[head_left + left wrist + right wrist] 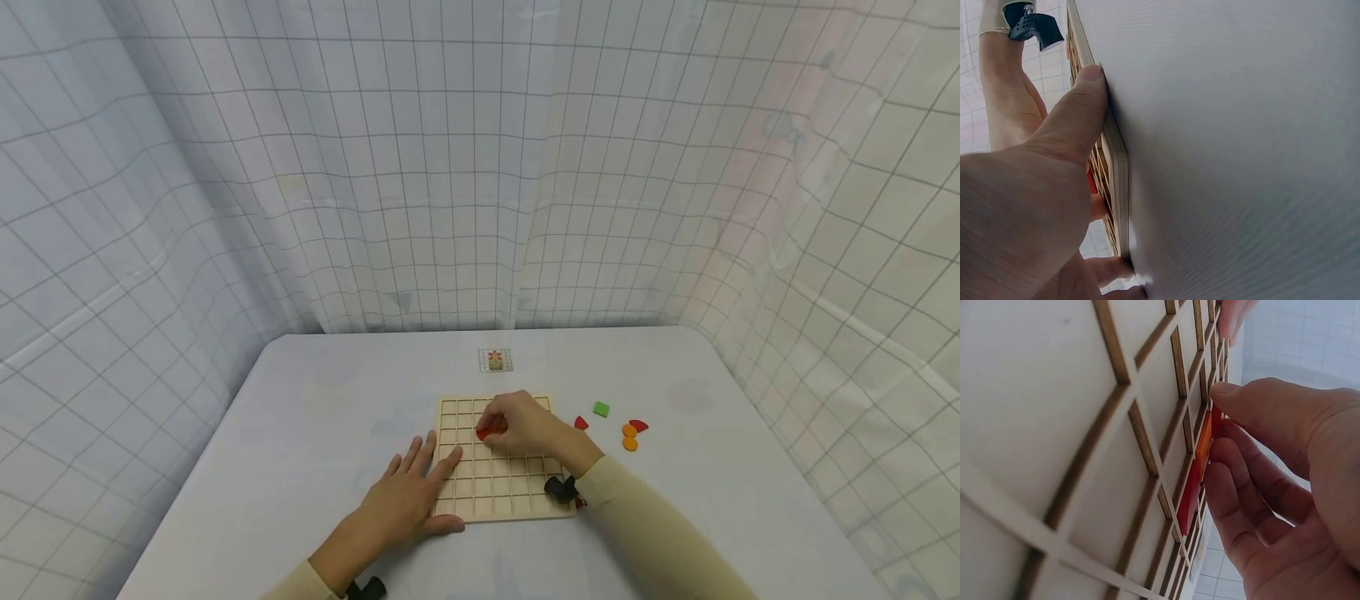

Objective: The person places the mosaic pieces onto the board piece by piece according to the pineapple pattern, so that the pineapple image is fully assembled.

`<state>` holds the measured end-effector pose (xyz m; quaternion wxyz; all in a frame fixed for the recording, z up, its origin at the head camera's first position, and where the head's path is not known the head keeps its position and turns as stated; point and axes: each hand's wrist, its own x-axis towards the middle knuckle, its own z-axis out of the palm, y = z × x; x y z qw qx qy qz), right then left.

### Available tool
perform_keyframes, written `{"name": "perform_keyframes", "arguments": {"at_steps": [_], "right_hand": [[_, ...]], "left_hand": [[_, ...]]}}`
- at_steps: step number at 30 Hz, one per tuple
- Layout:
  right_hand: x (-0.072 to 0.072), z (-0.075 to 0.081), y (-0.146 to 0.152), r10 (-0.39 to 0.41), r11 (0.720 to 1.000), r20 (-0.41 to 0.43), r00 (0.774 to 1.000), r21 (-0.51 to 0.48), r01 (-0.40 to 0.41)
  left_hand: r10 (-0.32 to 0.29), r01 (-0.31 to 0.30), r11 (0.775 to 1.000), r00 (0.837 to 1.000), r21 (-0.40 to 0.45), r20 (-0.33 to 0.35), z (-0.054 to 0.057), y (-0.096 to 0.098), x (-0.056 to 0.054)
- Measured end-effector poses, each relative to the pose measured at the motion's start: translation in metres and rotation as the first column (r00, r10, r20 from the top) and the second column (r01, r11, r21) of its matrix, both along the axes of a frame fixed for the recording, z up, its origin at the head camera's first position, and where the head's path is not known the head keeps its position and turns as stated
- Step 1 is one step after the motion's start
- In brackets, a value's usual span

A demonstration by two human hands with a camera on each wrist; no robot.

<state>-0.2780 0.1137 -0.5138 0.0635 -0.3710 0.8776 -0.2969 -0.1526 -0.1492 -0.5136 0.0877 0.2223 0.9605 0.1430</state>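
Note:
A pale wooden grid board [495,505] with raised dividers lies flat on the white table. My left hand [405,498] rests with fingers spread at its left side, the thumb [1079,106] along the near edge. Over the board's upper middle, my right hand [525,425] pinches a small red piece [1216,420] between thumb and fingertips, down at a grid cell. Beside it, an orange piece [1204,440] and another red piece [1190,497] sit in cells. From the head view the right hand hides most of these pieces.
Right of the board lie a green square [602,409], orange discs [630,444] and red pieces [638,425]. Another bit of red shows by the right wrist. A small picture card [495,360] lies beyond the board. Checked white curtains [450,208] surround the table.

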Motion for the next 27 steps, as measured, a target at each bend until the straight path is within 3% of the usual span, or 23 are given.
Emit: {"name": "perform_keyframes", "arguments": {"at_steps": [11, 21, 27], "right_hand": [[-0.0005, 0.0014, -0.0006, 0.003, 1.0, -0.041, 0.999, 0.018, -0.002], [-0.0025, -0.0017, -0.002, -0.056, 0.998, 0.005, 0.998, -0.008, 0.056], [-0.0026, -0.0022, -0.0009, -0.055, 0.998, -0.02, 0.998, 0.007, 0.055]], "left_hand": [[-0.004, 0.004, 1.0, 1.0, -0.006, -0.006, -0.0003, -0.0002, 0.0009], [-0.008, 0.008, 1.0, 1.0, -0.002, -0.017, -0.0009, -0.0005, 0.0008], [-0.006, 0.006, 1.0, 1.0, -0.005, -0.017, -0.0016, -0.0003, 0.0005]]}}
